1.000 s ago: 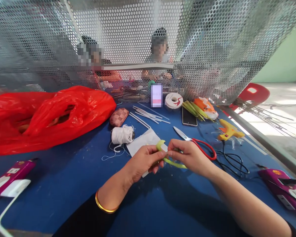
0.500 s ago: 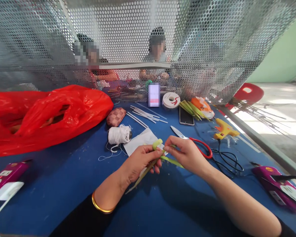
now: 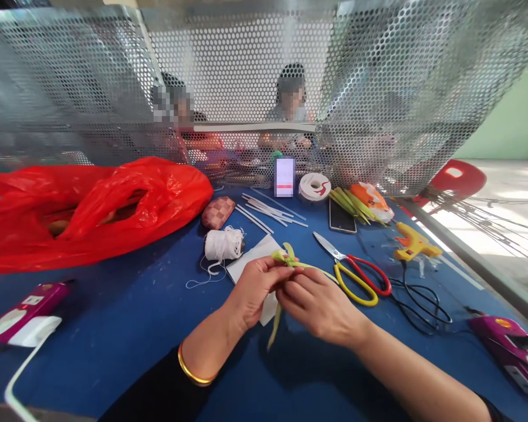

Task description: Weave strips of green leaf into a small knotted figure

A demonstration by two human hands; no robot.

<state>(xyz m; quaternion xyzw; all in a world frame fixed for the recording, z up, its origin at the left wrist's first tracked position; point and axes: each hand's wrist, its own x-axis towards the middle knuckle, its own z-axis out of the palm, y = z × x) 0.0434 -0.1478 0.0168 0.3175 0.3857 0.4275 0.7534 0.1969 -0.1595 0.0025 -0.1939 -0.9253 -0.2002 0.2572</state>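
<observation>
Over the blue table, my left hand (image 3: 253, 290) pinches a pale green leaf-like strip (image 3: 285, 258), which is folded or knotted at the top. My right hand (image 3: 321, 305) is closed against the same strip, its fingertips touching those of my left hand. One thin end stretches right toward the scissors (image 3: 329, 246); another, duller end hangs below my fingers. A sheet of white paper (image 3: 255, 252) lies beneath my left hand, partly covered. The scissors, with one red and one yellow handle, rest to the right of my hands.
Left are a red plastic bag (image 3: 167, 193), a checkered pouch (image 3: 219, 212) and white thread (image 3: 223, 243). White sticks (image 3: 264, 206), a lit phone (image 3: 284, 176), a ribbon roll (image 3: 314, 186) and green leaves (image 3: 354, 204) lie behind. A yellow glue gun (image 3: 416, 243) sits right, its cord looping nearby.
My right hand has turned and come in lower, against my left. The strip's tail now hangs more steeply. The view has shifted, baring the scissors' yellow handle.
</observation>
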